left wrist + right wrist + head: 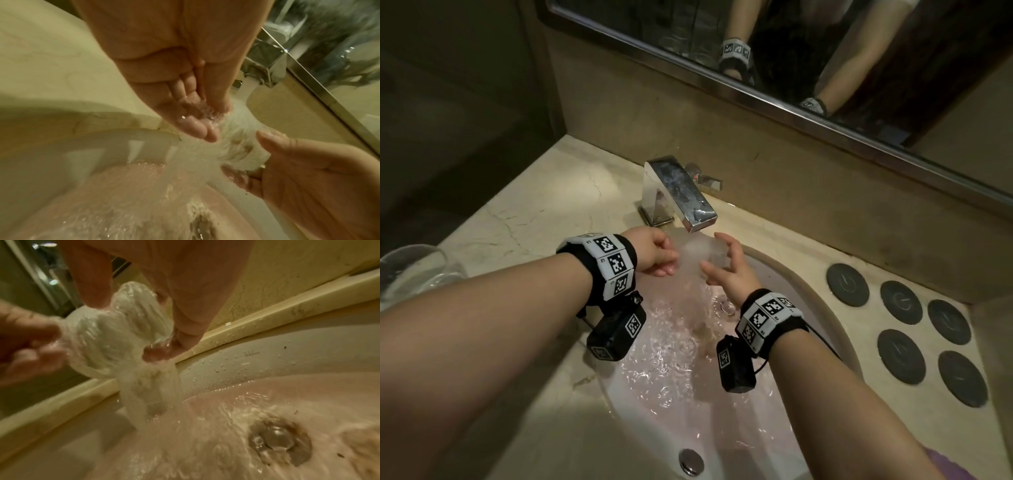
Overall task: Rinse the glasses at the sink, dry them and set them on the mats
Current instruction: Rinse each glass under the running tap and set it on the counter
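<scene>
Head view shows us mid-rinse: our right hand [732, 270] grips a glass [700, 253] under the faucet [681, 192] stream, our left hand [654, 255] curls against it. Another glass [414, 270] waits on the counter; five mats [900, 356] sit bare, so drying and placing remain.

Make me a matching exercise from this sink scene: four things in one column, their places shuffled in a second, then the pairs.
1. glass being rinsed
2. second glass
3. round dark mats
4. drain plug

A. on the counter to the right of the basin
B. at the bottom of the basin
C. under the running tap, between both hands
D. on the counter to the left

Pairs: 1-C, 2-D, 3-A, 4-B
</scene>
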A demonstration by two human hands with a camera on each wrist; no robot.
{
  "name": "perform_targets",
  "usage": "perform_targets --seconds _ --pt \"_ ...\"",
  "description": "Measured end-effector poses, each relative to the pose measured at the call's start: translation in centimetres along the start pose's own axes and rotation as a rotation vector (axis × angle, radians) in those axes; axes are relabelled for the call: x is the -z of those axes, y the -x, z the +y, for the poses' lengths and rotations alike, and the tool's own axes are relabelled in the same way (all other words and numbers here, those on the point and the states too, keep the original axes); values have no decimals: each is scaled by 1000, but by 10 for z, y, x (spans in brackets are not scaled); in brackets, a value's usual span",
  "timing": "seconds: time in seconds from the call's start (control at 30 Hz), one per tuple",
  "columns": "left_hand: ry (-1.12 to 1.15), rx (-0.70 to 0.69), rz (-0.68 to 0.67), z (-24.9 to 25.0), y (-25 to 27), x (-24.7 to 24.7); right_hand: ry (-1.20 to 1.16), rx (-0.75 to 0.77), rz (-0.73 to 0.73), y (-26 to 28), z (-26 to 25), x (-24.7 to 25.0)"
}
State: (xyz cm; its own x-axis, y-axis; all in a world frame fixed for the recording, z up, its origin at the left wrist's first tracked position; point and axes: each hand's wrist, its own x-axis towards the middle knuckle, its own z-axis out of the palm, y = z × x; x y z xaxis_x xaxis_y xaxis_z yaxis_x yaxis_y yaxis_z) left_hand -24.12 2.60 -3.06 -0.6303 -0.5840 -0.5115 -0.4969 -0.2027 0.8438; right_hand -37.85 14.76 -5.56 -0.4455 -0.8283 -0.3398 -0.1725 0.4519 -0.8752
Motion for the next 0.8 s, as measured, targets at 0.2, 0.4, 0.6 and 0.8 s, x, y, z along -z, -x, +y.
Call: perform_targets --seconds 0.2,0.4,0.6,0.8 --pt "-154 -29 -35 5 0 10 -56 -66 24 -5 -3 1" --pt "-154 52 -225 11 5 13 -45 -117 19 -12 -8 0" --pt "-9 73 -119 12 2 12 -221 -31 -34 -17 -4 0" --pt "31 85 0 19 6 5 -299 -156 -25 -22 -4 -4"
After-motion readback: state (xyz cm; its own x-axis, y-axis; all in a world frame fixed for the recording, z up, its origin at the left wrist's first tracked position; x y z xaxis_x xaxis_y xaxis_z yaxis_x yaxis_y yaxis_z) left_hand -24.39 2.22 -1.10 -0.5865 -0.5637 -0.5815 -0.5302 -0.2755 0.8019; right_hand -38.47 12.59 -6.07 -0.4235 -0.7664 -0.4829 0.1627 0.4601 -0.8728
